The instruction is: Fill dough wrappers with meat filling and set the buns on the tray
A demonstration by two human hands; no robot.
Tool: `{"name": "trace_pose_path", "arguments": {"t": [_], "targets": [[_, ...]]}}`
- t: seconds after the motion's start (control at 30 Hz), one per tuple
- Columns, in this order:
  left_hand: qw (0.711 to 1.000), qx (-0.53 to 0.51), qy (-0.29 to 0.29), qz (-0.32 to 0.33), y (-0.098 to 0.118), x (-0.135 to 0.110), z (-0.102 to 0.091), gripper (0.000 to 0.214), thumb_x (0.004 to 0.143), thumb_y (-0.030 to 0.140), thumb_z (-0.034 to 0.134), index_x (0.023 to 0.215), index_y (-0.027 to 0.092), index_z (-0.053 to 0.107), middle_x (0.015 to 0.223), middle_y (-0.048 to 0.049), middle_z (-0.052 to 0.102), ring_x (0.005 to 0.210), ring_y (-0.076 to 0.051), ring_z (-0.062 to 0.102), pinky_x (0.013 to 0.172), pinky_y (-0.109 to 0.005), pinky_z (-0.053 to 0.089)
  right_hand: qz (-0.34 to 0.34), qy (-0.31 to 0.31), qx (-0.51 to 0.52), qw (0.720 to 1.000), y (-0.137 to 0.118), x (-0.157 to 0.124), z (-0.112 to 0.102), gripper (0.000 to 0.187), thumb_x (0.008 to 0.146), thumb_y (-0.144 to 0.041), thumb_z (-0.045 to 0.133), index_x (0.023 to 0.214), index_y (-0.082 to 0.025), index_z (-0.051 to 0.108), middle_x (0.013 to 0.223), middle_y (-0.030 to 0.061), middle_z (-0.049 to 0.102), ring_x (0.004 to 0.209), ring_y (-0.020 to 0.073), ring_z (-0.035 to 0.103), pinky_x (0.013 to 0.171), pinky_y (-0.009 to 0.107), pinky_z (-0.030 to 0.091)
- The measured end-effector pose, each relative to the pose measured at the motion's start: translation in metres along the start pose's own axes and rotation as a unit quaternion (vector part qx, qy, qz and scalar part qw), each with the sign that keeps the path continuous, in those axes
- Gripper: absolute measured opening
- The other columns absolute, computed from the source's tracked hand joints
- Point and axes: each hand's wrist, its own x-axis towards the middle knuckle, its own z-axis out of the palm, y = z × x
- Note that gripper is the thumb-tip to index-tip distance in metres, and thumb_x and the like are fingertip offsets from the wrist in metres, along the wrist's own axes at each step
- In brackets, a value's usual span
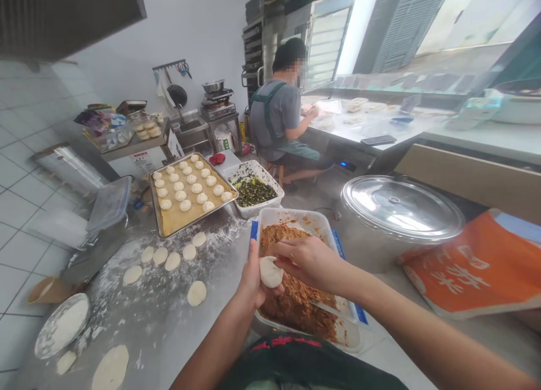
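Observation:
A round white dough bun (271, 273) is between my two hands, over a clear tub (315, 216) of reddish-brown filling (306, 291). My left hand (252, 278) cradles the bun from the left and below, its thumb pointing up. The fingers of my right hand (310, 260) pinch the dough at the bun's top right edge. Whether filling is inside the bun is hidden. Left of the tub, several flat dough rounds (173, 261) lie on the floured steel table (169, 317).
A lined tray (173, 224) of shaped buns and a white tub (276, 201) of green filling stand beyond. Flour bowl (63, 325) at left; lidded steel pot (401, 209) and orange bag (469, 266) at right. A co-worker (274, 111) sits at another table.

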Motion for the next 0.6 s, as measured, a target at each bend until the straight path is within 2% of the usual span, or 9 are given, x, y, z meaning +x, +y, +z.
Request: {"name": "trace_pose_path", "arguments": {"t": [0.17, 0.27, 0.37, 0.5, 0.6], "targets": [[0.999, 0.039, -0.008, 0.03, 0.0016, -0.0035, 0.0016, 0.063, 0.07, 0.073, 0.03, 0.071, 0.015, 0.056, 0.047, -0.0021, 0.054, 0.031, -0.011, 0.048, 0.03, -0.02, 0.028, 0.009, -0.008, -0.003, 1.0, 0.0015, 0.0005, 0.0003, 0.018, 0.084, -0.02, 0.041, 0.075, -0.018, 0.056, 0.068, 0.0001, 0.058, 0.06, 0.0102, 0.05, 0.055, 0.023, 0.03], [0.998, 0.058, 0.006, 0.011, 0.0008, -0.0021, 0.0007, 0.067, 0.069, 0.074, 0.027, 0.065, 0.014, 0.055, 0.047, -0.0048, 0.055, 0.034, -0.012, 0.049, 0.031, -0.02, 0.028, 0.002, -0.01, 0.013, 1.0, -0.0007, 0.0024, -0.0019, 0.015, 0.084, -0.021, 0.043, 0.08, -0.018, 0.057, 0.072, 0.0008, 0.06, 0.063, 0.0106, 0.051, 0.057, 0.023, 0.031], [0.999, 0.04, 0.02, 0.008, -0.0005, -0.0004, -0.0022, 0.07, 0.068, 0.076, 0.025, 0.066, 0.014, 0.055, 0.047, -0.0047, 0.054, 0.036, -0.013, 0.051, 0.032, -0.02, 0.028, 0.0, -0.025, 0.008, 1.0, -0.0014, 0.004, -0.0015, 0.015, 0.084, -0.021, 0.043, 0.078, -0.018, 0.057, 0.073, 0.0018, 0.06, 0.064, 0.0113, 0.052, 0.057, 0.023, 0.032], [0.999, 0.029, 0.012, 0.045, -0.0031, -0.0019, -0.0037, 0.063, 0.068, 0.073, 0.032, 0.075, 0.015, 0.056, 0.051, -0.0028, 0.057, 0.036, -0.012, 0.051, 0.032, -0.02, 0.029, 0.003, -0.013, -0.002, 1.0, -0.0024, 0.0037, -0.0003, 0.019, 0.085, -0.023, 0.041, 0.078, -0.017, 0.058, 0.071, 0.0021, 0.059, 0.063, 0.0113, 0.052, 0.057, 0.023, 0.032], [0.998, 0.038, 0.032, 0.033, -0.0055, -0.0011, -0.0042, 0.063, 0.068, 0.073, 0.035, 0.069, 0.014, 0.056, 0.049, -0.0039, 0.056, 0.037, -0.012, 0.051, 0.033, -0.02, 0.032, 0.004, -0.006, 0.0, 1.0, -0.0054, 0.0039, -0.0002, 0.018, 0.086, -0.024, 0.041, 0.082, -0.018, 0.058, 0.073, 0.0023, 0.06, 0.065, 0.0117, 0.052, 0.058, 0.024, 0.032]]}}
